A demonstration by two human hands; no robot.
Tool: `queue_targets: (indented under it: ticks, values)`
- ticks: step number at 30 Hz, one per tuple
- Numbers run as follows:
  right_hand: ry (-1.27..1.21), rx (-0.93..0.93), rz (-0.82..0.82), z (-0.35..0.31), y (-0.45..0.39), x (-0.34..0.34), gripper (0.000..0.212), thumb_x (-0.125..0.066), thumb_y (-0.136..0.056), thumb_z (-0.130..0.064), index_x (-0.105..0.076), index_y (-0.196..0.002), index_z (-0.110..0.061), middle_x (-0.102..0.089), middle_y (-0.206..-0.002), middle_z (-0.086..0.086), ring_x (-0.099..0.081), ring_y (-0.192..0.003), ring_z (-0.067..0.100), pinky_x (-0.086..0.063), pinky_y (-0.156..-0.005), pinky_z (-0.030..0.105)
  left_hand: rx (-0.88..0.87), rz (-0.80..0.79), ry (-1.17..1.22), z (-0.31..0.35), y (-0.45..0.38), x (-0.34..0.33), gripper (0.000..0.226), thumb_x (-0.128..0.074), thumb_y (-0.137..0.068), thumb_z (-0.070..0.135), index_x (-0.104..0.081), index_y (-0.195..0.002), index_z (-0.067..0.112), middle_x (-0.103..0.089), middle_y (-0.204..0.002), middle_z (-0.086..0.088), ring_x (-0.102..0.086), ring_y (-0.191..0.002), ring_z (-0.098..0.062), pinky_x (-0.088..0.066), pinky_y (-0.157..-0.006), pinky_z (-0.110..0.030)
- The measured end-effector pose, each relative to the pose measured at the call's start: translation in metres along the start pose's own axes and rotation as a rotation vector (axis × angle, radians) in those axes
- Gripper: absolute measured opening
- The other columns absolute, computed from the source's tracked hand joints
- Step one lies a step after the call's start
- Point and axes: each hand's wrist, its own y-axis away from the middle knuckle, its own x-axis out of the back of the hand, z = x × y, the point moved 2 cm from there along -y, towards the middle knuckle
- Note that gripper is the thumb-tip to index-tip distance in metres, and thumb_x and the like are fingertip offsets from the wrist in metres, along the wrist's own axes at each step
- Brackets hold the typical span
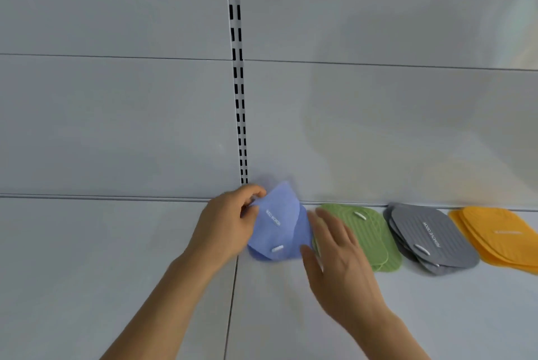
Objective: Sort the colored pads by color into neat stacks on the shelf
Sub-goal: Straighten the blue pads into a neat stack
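Shelf (116,272) of pale grey metal fills the lower part of the view, with a grey back panel (116,126) rising behind it and a slotted upright (238,91) running down the panel to the shelf's rear edge. A seam in the shelf runs forward from under the left hand.

Left hand (230,223) reaches in from the lower left and grips the blue pads (279,228) at their left edge, fingers curled over the top and thumb against the near face. The top blue pad is lifted and tilted, its far corner raised against the back panel, while at least one more blue pad lies under it on the shelf. White lettering and a small white slot show on the top pad.

Right hand (334,249) comes in from the lower right with fingers straight and spread, holding nothing. Its thumb side lies at the right edge of the blue pads and its fingers cover the left part of the green pads (375,231); whether it presses on either I cannot tell.

Green pads lie in a loose, slightly fanned stack just right of the blue ones. Next comes a fanned stack of grey pads (431,237), then yellow pads (500,237), cut off by the frame's right edge. All four stacks sit in a row near the back panel.
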Motion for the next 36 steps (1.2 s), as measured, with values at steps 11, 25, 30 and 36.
queue_targets:
  ticks: [11,25,30,36]
  values:
    - [-0.473,-0.221,-0.055,-0.027,-0.052,0.027,0.022,-0.066,-0.093,-0.009,-0.073,-0.092,-0.031,-0.071,-0.075,-0.01,-0.062,-0.067,0.011,-0.049,-0.062,0.024,0.073,-0.213,0.401,-0.002,-0.011,0.036,0.037,-0.084,-0.087,0.032,-0.066,-0.119,0.032,-0.079,-0.1,0.008,-0.073,-0.089,-0.009,-0.058,-0.09,-0.03]
    - [-0.255,-0.199,-0.075,-0.007,-0.027,-0.013,0.021,-0.071,-0.092,-0.012,-0.077,-0.105,-0.028,-0.077,-0.099,-0.015,-0.07,-0.088,0.006,-0.054,-0.079,0.019,0.328,0.258,0.544,-0.059,0.035,0.017,0.014,-0.06,-0.106,0.031,-0.07,-0.109,0.04,-0.074,-0.102,0.034,-0.067,-0.102,0.009,-0.05,-0.088,-0.026]
    - [0.125,-0.005,-0.365,0.013,-0.066,-0.025,0.048,-0.065,-0.094,-0.031,-0.06,-0.14,-0.02,-0.06,-0.14,-0.003,-0.05,-0.131,0.026,-0.043,-0.107,0.035,0.391,0.213,0.549,-0.085,0.039,0.035,0.026,-0.055,-0.109,0.033,-0.066,-0.12,0.053,-0.07,-0.109,0.041,-0.062,-0.112,0.008,-0.047,-0.094,-0.027]
    - [0.175,0.068,-0.67,0.002,-0.102,-0.041,0.061,-0.068,-0.086,-0.048,-0.055,-0.138,-0.018,-0.05,-0.147,-0.003,-0.044,-0.137,0.024,-0.041,-0.11,0.039,0.413,0.175,0.414,-0.085,0.039,0.036,0.031,-0.052,-0.11,0.029,-0.063,-0.138,0.036,-0.072,-0.121,0.021,-0.065,-0.116,-0.011,-0.045,-0.094,-0.034]
